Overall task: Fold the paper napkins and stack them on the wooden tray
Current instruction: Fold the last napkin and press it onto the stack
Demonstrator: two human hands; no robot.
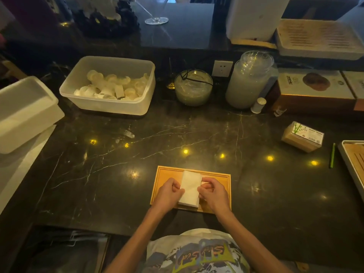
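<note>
A small wooden tray (216, 175) lies on the dark marble counter right in front of me. On it sits a stack of white folded paper napkins (190, 187), long side running away from me. My left hand (169, 194) holds the stack's left edge with curled fingers. My right hand (213, 192) grips the right edge the same way. Both hands rest over the tray, and the lower layers of the stack show at its near end.
A translucent plastic tub (108, 106) with small cups stands at the back left, a white box (23, 115) at the far left. Glass jars (194, 87) and a lidded jar (248, 81) stand behind. A toothpick box (302, 135), a green stick (332, 155) and a larger tray (352, 164) are at right.
</note>
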